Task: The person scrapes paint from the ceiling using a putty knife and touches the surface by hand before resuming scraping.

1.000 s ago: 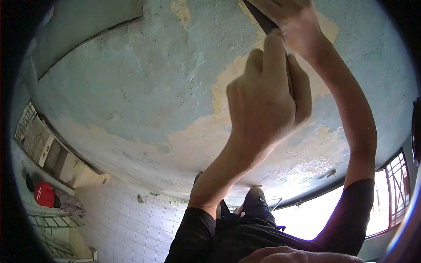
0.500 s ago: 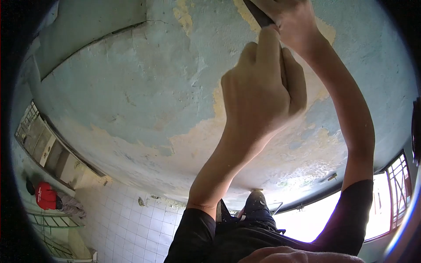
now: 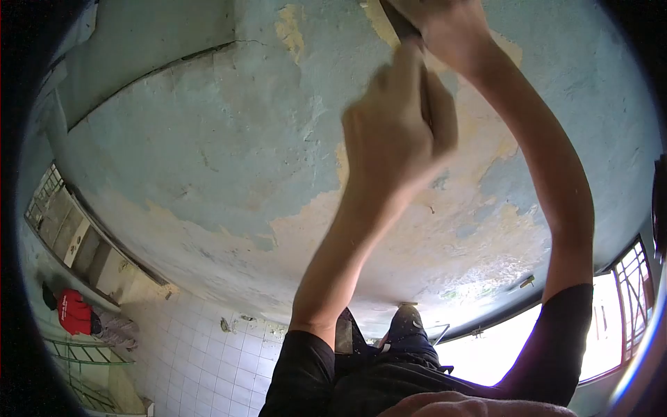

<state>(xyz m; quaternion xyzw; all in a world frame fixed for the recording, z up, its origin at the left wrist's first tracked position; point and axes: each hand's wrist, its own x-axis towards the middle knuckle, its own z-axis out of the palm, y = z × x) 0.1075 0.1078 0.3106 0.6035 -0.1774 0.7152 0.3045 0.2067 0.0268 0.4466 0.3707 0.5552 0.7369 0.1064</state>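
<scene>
A scraper with a dark, flat blade [image 3: 401, 22] is held up against the wall at the top of the head view. My left hand [image 3: 399, 121] is closed around its handle, the index finger stretched along toward the blade; motion blurs this hand slightly. At the upper edge, my right hand [image 3: 455, 28] grips the scraper near the blade, its fingers partly cut off by the frame. Around both hands the wall [image 3: 243, 139] shows blue-green paint, with bare yellowish patches [image 3: 375, 240] where the paint is gone. A small dark flake [image 3: 431, 209] appears below my left hand.
White floor tiles [image 3: 215, 361] lie at lower left. A person in a red top [image 3: 74, 313] is beside a green metal railing [image 3: 87, 352] at far left. A barred window [image 3: 632, 299] is at lower right. A crack [image 3: 167, 66] runs across the upper left wall.
Both hands and the scraper have shifted a little to the left, my left hand also slightly downward. A small dark flake now shows in front of the bare patch.
</scene>
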